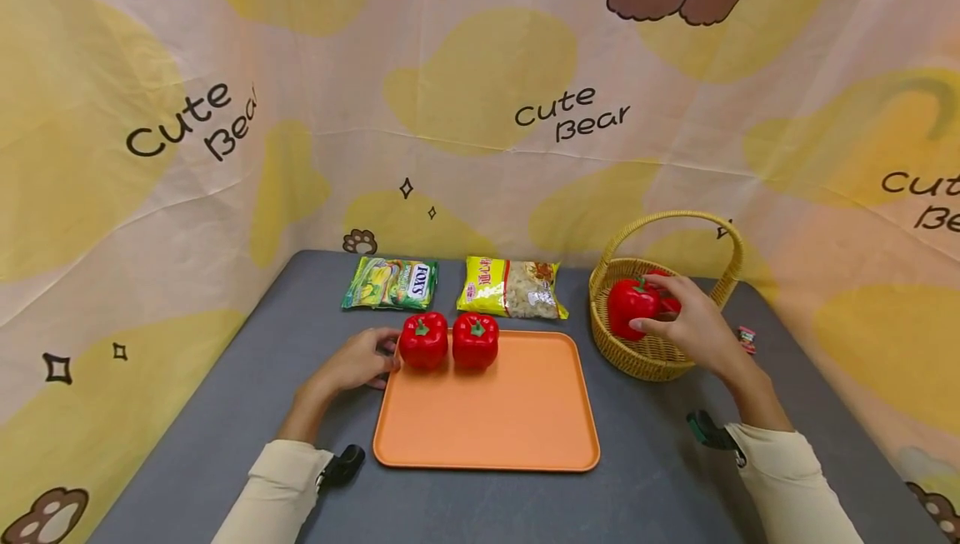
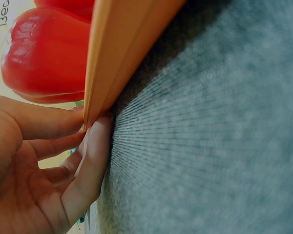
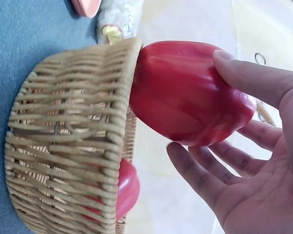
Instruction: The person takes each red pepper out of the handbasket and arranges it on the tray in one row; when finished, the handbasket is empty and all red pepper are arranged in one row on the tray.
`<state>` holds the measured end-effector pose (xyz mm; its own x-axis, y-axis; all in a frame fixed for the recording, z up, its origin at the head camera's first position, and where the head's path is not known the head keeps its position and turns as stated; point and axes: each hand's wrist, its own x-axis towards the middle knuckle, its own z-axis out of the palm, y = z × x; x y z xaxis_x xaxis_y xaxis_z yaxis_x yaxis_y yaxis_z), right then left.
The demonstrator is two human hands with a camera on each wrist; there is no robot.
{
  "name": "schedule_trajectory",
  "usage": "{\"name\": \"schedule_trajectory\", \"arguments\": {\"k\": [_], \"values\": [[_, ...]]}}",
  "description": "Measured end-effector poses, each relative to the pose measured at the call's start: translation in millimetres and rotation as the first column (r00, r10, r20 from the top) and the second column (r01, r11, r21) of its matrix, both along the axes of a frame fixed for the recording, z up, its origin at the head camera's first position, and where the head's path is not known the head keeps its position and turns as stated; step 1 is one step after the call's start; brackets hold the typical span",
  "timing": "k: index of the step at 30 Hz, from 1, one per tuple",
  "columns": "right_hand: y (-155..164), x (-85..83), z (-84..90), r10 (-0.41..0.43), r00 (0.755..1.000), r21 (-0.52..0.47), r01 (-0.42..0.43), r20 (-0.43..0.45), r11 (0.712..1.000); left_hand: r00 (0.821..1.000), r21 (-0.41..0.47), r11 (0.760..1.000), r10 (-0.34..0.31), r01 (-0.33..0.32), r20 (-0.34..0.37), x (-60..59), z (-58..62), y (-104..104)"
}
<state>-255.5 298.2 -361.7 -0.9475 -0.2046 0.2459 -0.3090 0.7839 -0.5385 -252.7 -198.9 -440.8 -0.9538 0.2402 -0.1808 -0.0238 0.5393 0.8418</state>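
A red bell pepper (image 1: 632,308) is in my right hand (image 1: 693,323), tilted at the mouth of the wicker basket (image 1: 647,367). In the right wrist view, the thumb lies along one side of this pepper (image 3: 185,92) and the fingers reach round the other. Another red pepper (image 3: 129,187) sits inside the basket. My left hand (image 1: 363,359) holds the left rim of the orange tray (image 1: 517,411), fingertips against its edge in the left wrist view. Two red bell peppers (image 1: 424,341) (image 1: 476,341) stand side by side at the tray's back left.
Behind the tray lie a green-yellow FOX'S bag (image 1: 392,283) and a yellow bag with a clear window (image 1: 513,287). A small red wrapped piece (image 1: 746,339) lies right of the basket. The basket's tall handle (image 1: 682,215) arches above it. Printed cloth surrounds the grey table (image 1: 480,502).
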Motion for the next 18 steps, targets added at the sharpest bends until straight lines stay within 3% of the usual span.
{"name": "schedule_trajectory", "arguments": {"k": [6,18], "values": [[-11,4.7,-2.4,0.061,0.996,-0.102,-0.067,-0.059,0.993,1.0,-0.005,1.0,0.004,-0.004,0.0,-0.6,-1.3,-1],[-42,6.9,-13.1,0.14,0.983,-0.145,-0.157,-0.118,0.977,1.0,-0.016,1.0,0.007,-0.007,-0.009,0.5,-0.5,1]]}}
